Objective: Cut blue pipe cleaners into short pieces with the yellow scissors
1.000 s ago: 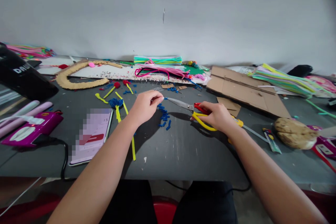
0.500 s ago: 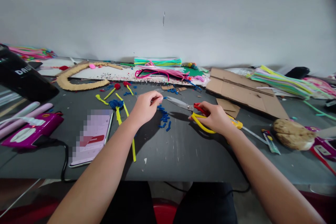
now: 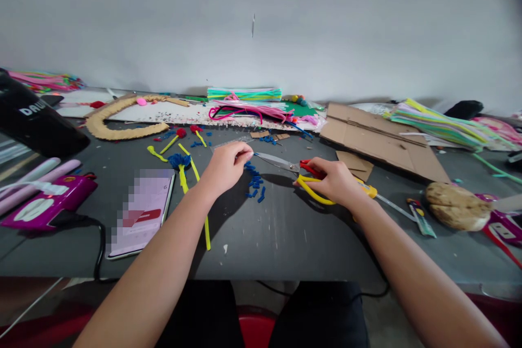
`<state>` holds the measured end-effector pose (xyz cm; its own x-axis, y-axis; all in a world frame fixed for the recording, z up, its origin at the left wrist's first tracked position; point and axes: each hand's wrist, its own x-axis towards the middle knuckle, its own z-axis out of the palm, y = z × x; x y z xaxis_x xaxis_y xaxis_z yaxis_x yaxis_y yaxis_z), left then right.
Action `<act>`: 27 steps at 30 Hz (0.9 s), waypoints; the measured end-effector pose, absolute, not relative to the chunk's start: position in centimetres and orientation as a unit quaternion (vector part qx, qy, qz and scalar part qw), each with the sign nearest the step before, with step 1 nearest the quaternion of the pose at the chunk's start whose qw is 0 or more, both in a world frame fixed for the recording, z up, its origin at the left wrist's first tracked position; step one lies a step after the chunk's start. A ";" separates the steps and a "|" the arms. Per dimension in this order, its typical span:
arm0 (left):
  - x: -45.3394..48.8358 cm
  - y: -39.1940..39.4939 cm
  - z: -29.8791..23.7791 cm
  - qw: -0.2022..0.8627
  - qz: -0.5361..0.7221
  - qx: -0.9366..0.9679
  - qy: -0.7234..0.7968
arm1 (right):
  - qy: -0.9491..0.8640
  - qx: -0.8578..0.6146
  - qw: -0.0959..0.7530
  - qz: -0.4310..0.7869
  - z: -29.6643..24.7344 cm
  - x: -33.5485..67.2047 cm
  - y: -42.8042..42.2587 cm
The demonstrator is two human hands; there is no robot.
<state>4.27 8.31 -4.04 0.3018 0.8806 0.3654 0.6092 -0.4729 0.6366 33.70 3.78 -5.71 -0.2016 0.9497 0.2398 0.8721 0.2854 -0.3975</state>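
Note:
My left hand (image 3: pixel 228 169) is closed in a pinch at the middle of the table. A short blue tip of pipe cleaner (image 3: pixel 255 153) pokes out from its fingertips; the rest is hidden. My right hand (image 3: pixel 335 180) grips scissors (image 3: pixel 281 162) with red and yellow handles, their blades pointing left. The blade tips reach the blue tip just beside my left fingers. Below them lie several short cut blue pieces (image 3: pixel 255 180) on the dark table. A blue tuft on a yellow stem (image 3: pixel 179 161) lies to the left of my left hand.
A phone (image 3: pixel 142 215) lies left of my left forearm, near a purple glue gun (image 3: pixel 53 201). A black tumbler (image 3: pixel 41 119) stands far left. Cardboard (image 3: pixel 375 141) and bundled pipe cleaners (image 3: pixel 436 125) lie back right. Another yellow-handled tool (image 3: pixel 369 190) is partly behind my right hand.
The scissor blades appear closer together than before. Both hands hold nearly the same places, and the view has shifted slightly.

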 end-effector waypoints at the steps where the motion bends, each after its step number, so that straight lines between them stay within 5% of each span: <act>1: 4.3 8.3 -4.0 0.195 0.350 0.782 0.478 | -0.770 -0.592 0.222 0.086 -5.7 33.7 3.8; 27: 4.3 8.3 -4.3 0.222 0.380 0.769 0.463 | -0.762 -0.593 0.238 0.100 -5.5 33.5 3.5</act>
